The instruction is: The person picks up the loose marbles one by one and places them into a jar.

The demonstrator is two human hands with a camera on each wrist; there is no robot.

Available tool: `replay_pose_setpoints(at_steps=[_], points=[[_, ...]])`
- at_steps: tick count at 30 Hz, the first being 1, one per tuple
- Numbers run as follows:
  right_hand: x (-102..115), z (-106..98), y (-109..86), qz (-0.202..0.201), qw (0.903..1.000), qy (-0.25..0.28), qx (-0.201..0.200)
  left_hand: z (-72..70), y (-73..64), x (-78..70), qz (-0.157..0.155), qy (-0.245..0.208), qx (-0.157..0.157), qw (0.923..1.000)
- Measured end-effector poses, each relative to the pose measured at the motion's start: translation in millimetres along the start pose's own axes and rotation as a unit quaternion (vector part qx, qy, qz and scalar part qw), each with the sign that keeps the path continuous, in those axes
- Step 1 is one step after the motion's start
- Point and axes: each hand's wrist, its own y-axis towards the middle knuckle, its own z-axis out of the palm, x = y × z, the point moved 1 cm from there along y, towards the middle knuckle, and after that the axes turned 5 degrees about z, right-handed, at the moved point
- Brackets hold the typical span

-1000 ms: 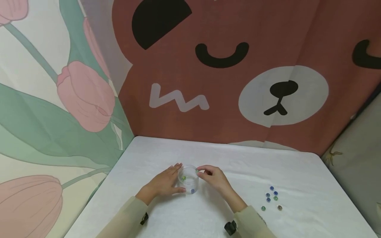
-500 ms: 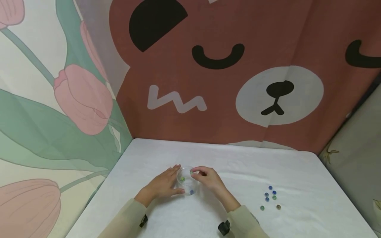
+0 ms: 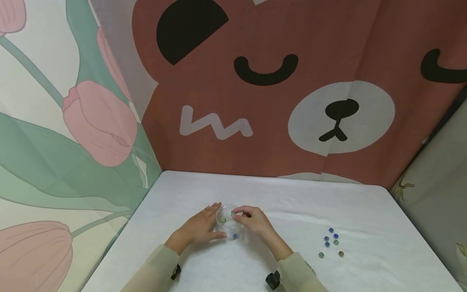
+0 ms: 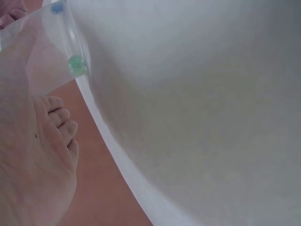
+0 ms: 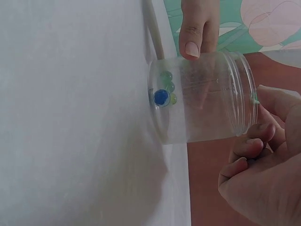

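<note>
A clear plastic jar [image 3: 229, 227] stands upright on the white table, with blue and green marbles at its bottom. My left hand [image 3: 198, 225] holds its left side, thumb in front and fingers behind. In the right wrist view, a blue marble [image 5: 162, 98] and green ones [image 5: 166, 76] show through the wall of the jar [image 5: 202, 103]. Between thumb and forefinger, my right hand [image 3: 255, 221] pinches a small green marble [image 3: 232, 213] at the jar's open mouth. The right hand's fingers hide most of that marble. In the left wrist view, a green marble [image 4: 76, 65] lies inside.
Several blue marbles [image 3: 331, 230], green marbles [image 3: 321, 255] and a brownish marble [image 3: 341, 254] lie loose on the white tablecloth [image 3: 292, 239] to the right. A brown bear-print cloth [image 3: 219, 154] hangs behind the table, and a tulip-print cloth [image 3: 40, 162] hangs on the left.
My right hand has moved slightly left, bringing the green marble from the jar's right rim to over its mouth. The left hand stays on the jar. The head view has shifted slightly.
</note>
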Motion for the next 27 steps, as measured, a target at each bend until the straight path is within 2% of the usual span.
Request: replay_pose_setpoints(at_steps=[20,27], points=[[-0.6,2.2,0.2,-0.008,0.9997,-0.022,-0.006,-0.2,1.0,0.6,0.009,0.000,-0.002,1.0000],[-1.5,2.2,2.1,0.015,0.9998,-0.014,0.008,1.1,1.0,1.2,0.000,-0.006,0.001,1.0000]])
